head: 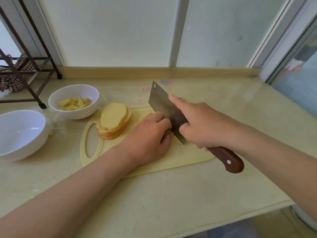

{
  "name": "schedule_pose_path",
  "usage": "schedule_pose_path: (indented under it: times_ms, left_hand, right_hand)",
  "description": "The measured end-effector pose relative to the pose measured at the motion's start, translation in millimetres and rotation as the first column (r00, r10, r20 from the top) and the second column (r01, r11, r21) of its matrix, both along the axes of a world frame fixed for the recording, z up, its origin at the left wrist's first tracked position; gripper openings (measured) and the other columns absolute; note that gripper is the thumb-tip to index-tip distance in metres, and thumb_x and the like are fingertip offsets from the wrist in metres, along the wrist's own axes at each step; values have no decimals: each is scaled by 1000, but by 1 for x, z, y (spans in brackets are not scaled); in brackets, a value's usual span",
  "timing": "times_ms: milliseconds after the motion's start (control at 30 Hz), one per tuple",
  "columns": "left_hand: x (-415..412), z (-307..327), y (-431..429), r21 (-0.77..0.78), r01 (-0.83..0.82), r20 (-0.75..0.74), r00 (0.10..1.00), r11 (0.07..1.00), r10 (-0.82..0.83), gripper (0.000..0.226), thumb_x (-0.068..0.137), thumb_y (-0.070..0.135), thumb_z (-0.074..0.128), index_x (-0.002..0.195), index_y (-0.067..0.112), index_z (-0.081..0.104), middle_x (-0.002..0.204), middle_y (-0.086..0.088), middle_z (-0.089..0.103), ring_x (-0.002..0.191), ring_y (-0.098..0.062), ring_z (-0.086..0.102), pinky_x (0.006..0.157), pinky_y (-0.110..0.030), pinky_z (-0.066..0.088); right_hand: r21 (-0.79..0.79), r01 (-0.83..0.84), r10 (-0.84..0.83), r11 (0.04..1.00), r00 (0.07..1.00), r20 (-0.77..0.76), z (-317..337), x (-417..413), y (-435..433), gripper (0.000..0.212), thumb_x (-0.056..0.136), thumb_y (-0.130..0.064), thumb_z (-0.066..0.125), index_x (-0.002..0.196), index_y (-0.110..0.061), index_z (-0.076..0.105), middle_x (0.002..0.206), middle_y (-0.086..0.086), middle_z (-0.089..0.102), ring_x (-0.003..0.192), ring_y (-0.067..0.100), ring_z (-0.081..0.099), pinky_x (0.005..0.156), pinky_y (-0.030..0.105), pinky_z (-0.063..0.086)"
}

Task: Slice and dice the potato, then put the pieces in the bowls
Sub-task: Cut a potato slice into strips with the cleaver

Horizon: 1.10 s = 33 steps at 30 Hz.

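Head view: the one relation that matters sits mid-board. The left hand (147,134) has its fingers curled down over a small pale-yellow potato piece (169,132) and pins it to the pale yellow plastic cutting board (180,160). Only a sliver of the piece shows at the fingertips, so its long axis cannot be told. The piece lies just left of the blade, and the curled knuckles appear to touch the blade's flat.

The right hand (200,124) is wrapped round the broad steel cleaver with a brown wooden handle (163,103). Its forefinger is stretched straight along the top of the blade and the other fingers are closed on the handle. The blade runs aslant, from near right to far left, edge down on the board beside the piece. In my judgement the next stroke falls right at the left fingertips, so they need to stay tucked.

To the left on the board leans a stack of thick pale-yellow potato slices (114,120), uncut and well apart from the blade. Farther left stands a round white ceramic bowl (89,110) holding cut potato wedges (73,102). Nearer left is a second, larger white bowl (22,133) with no pieces visible in it.

No brand is legible on the blade. Faint pink and blue marks (167,81) on the far counter are too blurred to read.
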State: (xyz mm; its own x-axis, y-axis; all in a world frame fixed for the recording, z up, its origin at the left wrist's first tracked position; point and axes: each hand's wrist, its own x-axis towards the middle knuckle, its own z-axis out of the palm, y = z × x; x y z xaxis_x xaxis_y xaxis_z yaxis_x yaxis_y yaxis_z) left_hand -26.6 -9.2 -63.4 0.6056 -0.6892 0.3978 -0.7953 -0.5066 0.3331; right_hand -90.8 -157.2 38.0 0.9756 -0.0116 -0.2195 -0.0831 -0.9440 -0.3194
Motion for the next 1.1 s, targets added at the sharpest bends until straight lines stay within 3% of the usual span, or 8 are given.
schedule_pose_path:
  times_ms: [167,300,367,533,633,733,900,1100]
  left_hand:
    - [-3,7,5,-15,9,-43,999,1000,-10,30,85,29,57,102,9,70,105,-9,63,92,-31,60,81,-42,52]
    - [-10,12,15,-50,22,-36,999,998,-24,29,87,27,68,111,11,71,108,-8,64,91,-28,62,80,-29,47]
    - [-12,11,21,-53,19,-29,999,998,-21,29,88,26,69,112,10,70,107,-8,65,89,-27,63,78,-28,47]
    - [-16,7,21,-30,-23,-23,999,999,22,26,89,18,66,113,9,71,109,-9,64,96,-28,61,81,-33,50]
    - [-18,8,19,-68,-43,-32,999,997,41,26,89,17,65,112,9,72,110,-7,65,97,-25,61,81,-30,49]
    - [-19,8,17,-112,-87,-69,994,990,79,27,89,18,64,114,10,71,112,-5,64,99,-23,60,84,-34,51]
    - [-20,9,14,-125,-139,-107,986,982,126,27,88,19,63,112,11,69,109,-4,64,100,-23,59,86,-37,50]
    - [-20,9,15,-122,-150,-125,983,981,135,25,89,22,64,111,12,70,108,-3,64,99,-21,58,84,-39,51]
  right_hand:
    - [1,11,-11,1000,1000,-15,0,-5,1,91,95,-7,44,162,-48,-2,93,7,61,65,32,74,55,45,64]
    - [4,-6,7,1000,993,-115,0,-4,9,99,96,-9,45,156,-56,-18,99,13,61,67,34,74,53,45,64]
    - [17,3,-1,1000,990,-144,0,-3,10,103,95,-4,43,153,-57,-23,93,16,65,57,31,71,48,39,62]
    - [52,42,-39,998,997,-65,4,-6,6,107,88,5,44,158,-58,-8,113,5,58,56,26,68,45,29,55]
    - [71,37,-37,997,999,-7,6,-17,2,103,90,3,45,159,-57,-3,102,-7,50,55,23,68,43,30,55]
    - [95,44,-47,994,999,25,7,-26,1,102,91,0,45,158,-59,-3,109,-4,53,53,23,70,45,35,59]
    - [88,20,-22,996,999,30,3,-34,3,100,91,-3,44,157,-61,-3,90,-9,50,51,23,69,45,36,59]
    - [45,6,-6,999,1000,4,3,-42,2,98,91,-8,44,152,-68,-6,79,7,65,51,28,71,54,44,63]
